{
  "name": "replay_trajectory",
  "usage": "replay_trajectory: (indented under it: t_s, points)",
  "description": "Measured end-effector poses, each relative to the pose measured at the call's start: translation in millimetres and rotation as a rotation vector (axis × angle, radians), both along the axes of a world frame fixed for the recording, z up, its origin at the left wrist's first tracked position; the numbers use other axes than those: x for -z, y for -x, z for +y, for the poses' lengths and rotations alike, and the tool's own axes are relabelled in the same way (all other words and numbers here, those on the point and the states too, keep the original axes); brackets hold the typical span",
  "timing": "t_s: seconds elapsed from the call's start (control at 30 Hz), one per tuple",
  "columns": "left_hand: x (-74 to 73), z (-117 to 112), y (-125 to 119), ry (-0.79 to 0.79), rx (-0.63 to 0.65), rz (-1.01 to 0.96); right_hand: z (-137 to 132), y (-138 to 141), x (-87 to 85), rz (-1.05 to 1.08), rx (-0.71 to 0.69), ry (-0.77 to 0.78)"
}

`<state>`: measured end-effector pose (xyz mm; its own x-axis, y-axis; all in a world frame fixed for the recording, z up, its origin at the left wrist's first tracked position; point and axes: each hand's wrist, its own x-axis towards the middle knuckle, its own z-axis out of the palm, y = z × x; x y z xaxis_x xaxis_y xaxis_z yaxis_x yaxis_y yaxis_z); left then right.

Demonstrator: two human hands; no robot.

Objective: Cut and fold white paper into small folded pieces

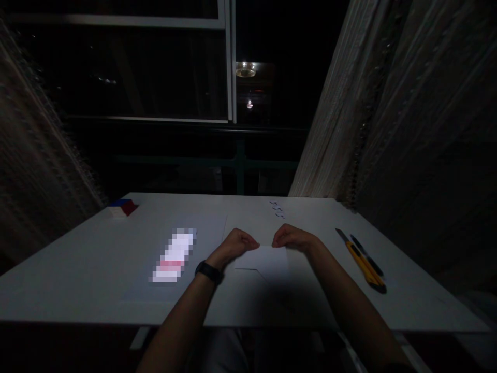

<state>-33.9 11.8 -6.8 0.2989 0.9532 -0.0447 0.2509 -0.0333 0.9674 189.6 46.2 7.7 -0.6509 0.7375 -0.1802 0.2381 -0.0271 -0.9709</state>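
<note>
A sheet of white paper (264, 261) lies at the middle of the white table, in front of me. It looks folded, with one edge running across it and then slanting down to the right. My left hand (237, 242), with a dark watch on the wrist, pinches its far edge on the left. At the same edge, a short gap to the right, my right hand (292, 237) pinches the paper between thumb and fingers. Shadow covers the near part of the sheet, so its lower edge is hard to make out.
A lit, blurred-out phone-like screen (174, 256) rests on another pale sheet (213, 233) at left. Farther left sits a coloured puzzle cube (122, 207). On the right lie a yellow box cutter (363, 264) and a dark pen (367, 255). Small dark marked pieces (277, 209) are at the back.
</note>
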Motion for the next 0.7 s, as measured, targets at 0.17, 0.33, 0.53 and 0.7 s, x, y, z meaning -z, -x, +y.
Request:
replay_trajectory:
  t_s: [0.17, 0.33, 0.53, 0.7]
  points:
    - [1.6, 4, 4, 0.024, -0.053, -0.031, 1, -16, -5.2, 0.043, -0.039, 0.104]
    - [3.3, 6, 6, 0.028, -0.092, -0.029, 2, -23, -6.5, 0.064, 0.003, 0.102]
    - [-1.5, 4, 4, 0.003, -0.178, -0.048, 5, -16, -1.7, 0.171, 0.177, 0.065]
    - [-7.5, 1, 1, -0.005, -0.237, -0.088, 2, 4, -0.2, 0.187, 0.195, -0.013]
